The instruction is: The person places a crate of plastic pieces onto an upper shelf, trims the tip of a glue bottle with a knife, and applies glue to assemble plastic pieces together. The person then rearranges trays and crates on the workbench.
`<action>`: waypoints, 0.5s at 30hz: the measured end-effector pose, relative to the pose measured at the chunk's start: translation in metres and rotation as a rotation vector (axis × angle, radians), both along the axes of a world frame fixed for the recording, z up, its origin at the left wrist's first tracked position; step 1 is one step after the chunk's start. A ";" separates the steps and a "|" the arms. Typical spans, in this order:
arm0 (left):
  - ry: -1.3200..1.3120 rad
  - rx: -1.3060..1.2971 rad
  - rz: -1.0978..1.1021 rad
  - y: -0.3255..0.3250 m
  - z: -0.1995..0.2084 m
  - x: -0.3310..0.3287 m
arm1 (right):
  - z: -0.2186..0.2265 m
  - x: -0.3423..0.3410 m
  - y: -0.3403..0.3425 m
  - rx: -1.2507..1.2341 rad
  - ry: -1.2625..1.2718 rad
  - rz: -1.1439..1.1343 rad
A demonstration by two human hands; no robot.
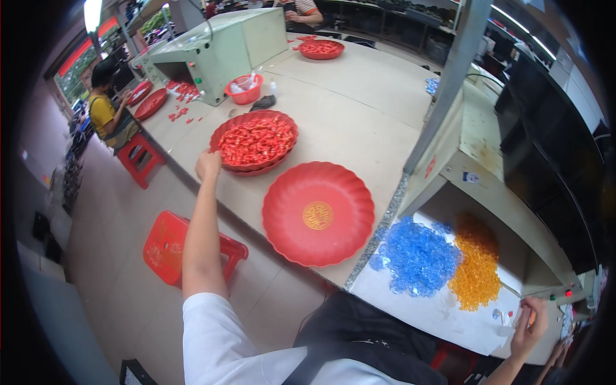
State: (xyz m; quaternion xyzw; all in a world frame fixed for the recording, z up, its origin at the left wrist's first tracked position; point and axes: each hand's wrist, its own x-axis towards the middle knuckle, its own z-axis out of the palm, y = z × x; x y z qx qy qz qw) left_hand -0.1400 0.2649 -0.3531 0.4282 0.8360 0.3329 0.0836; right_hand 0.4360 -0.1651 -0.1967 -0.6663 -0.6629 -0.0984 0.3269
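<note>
A round red scalloped tray, stacked on another one, carries a heap of small shiny red pieces. My left hand is closed on the left rim of this stack, with the arm stretched far forward. Nearer to me lies a red scalloped tray with a gold emblem in its middle and nothing in it. At the lower right, my right hand hovers by the edge of a white sheet, fingers loosely curled and apart, nothing visible in them. Blue translucent pieces and orange ones lie heaped on that sheet.
A pale green machine stands at the back, beside a small red basket. A metal post and a cream machine housing rise on the right. A red stool is left of my arm. Two people work farther off.
</note>
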 end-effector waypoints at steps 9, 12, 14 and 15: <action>0.282 0.266 -0.258 0.051 0.023 -0.080 | 0.088 0.168 -0.067 0.630 0.258 -0.483; -0.182 0.593 -0.811 0.027 0.117 0.063 | 0.143 0.244 -0.084 0.811 0.432 -0.488; -0.327 0.467 -1.076 -0.057 0.209 0.216 | 0.168 0.299 -0.117 0.783 0.539 -0.638; -0.435 0.462 -1.262 -0.081 0.232 0.269 | 0.170 0.311 -0.119 0.733 0.615 -0.628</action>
